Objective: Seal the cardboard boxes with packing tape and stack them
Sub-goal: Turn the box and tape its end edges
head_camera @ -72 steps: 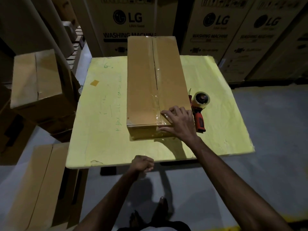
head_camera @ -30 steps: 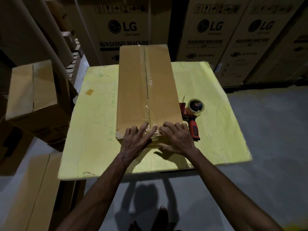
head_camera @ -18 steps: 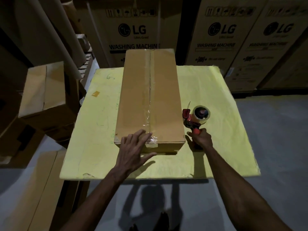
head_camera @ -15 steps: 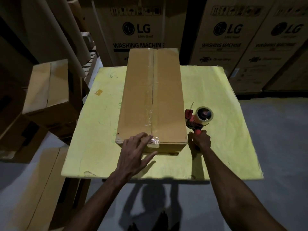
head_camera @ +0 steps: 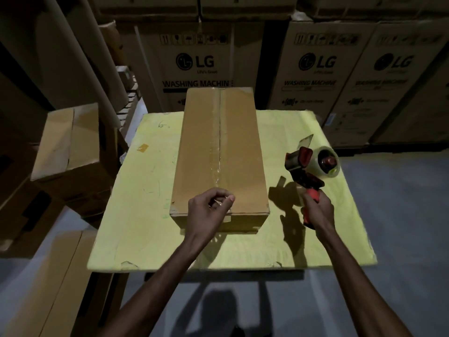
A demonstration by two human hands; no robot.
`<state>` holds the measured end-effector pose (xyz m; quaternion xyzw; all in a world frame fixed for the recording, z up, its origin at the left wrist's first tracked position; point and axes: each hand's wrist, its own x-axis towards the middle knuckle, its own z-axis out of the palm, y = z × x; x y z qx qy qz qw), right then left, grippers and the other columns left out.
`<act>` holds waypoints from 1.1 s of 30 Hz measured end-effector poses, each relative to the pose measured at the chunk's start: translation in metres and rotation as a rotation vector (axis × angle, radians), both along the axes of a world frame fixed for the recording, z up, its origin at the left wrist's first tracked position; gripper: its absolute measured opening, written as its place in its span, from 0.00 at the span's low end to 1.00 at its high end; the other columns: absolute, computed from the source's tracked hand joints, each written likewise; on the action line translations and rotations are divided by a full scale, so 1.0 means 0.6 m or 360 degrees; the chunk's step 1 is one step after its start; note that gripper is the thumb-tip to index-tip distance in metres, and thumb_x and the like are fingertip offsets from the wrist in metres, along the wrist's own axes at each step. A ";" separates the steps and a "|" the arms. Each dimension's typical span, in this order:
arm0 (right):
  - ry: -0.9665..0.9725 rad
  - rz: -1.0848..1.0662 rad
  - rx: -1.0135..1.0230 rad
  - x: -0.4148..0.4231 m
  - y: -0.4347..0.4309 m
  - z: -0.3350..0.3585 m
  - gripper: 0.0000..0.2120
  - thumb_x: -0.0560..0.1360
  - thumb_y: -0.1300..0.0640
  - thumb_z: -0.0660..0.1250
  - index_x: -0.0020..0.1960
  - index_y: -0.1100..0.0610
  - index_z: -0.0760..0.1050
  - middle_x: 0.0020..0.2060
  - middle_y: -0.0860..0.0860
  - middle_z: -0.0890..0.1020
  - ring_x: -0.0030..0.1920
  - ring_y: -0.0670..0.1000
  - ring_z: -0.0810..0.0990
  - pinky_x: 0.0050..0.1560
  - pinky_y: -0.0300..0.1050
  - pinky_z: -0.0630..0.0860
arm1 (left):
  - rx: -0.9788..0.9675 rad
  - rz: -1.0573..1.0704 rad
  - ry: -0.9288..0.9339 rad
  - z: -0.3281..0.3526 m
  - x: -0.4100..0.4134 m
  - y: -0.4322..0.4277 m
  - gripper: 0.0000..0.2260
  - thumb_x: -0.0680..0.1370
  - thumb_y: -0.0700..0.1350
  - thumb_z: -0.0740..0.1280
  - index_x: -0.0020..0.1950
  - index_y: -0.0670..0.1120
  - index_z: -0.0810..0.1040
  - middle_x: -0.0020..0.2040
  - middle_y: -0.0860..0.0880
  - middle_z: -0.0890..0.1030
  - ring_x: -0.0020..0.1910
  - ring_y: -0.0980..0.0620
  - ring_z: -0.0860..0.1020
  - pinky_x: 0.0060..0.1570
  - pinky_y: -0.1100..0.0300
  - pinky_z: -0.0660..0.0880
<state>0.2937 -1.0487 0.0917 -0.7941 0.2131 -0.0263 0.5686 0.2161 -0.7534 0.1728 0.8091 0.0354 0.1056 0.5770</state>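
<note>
I see the box (head_camera: 220,152) lying lengthwise mid-table (head_camera: 145,227), seam taped; right hand (head_camera: 315,210) grasps the tape dispenser (head_camera: 311,164) handle right of it (held above the table); left hand (head_camera: 206,215) curled over the box's near end, pinching or not I cannot tell

taped box (head_camera: 240,152), R hand (head_camera: 317,212) grips tape gun (head_camera: 305,166)

A long brown box (head_camera: 239,152) lies flat on the yellow bench (head_camera: 145,195), with clear tape (head_camera: 215,152) along its seam. To its right, a red tape dispenser (head_camera: 312,166) is held upright.
</note>
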 end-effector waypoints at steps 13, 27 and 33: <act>-0.0824 0.0419 -0.0945 -0.172 0.127 0.136 0.12 0.76 0.54 0.75 0.55 0.53 0.74 0.34 0.44 0.76 0.33 0.51 0.76 0.33 0.46 0.71 | -0.1236 -0.0291 0.0863 0.113 -0.024 0.023 0.26 0.81 0.59 0.67 0.61 0.35 0.81 0.52 0.37 0.86 0.50 0.43 0.87 0.51 0.55 0.84; -0.1178 0.0748 -0.1256 -0.220 0.195 0.123 0.14 0.69 0.54 0.72 0.53 0.49 0.72 0.33 0.42 0.79 0.31 0.51 0.81 0.28 0.47 0.74 | -0.1564 -0.0287 0.1167 0.057 -0.119 0.148 0.10 0.80 0.46 0.68 0.55 0.40 0.82 0.49 0.39 0.87 0.41 0.44 0.88 0.34 0.59 0.84; -0.1061 0.0720 -0.1092 -0.240 0.206 0.113 0.15 0.70 0.54 0.73 0.54 0.52 0.74 0.34 0.40 0.75 0.30 0.48 0.76 0.31 0.42 0.70 | -0.1577 -0.0386 0.1245 0.032 -0.137 0.155 0.27 0.72 0.61 0.71 0.61 0.41 0.83 0.52 0.42 0.87 0.45 0.47 0.88 0.36 0.59 0.83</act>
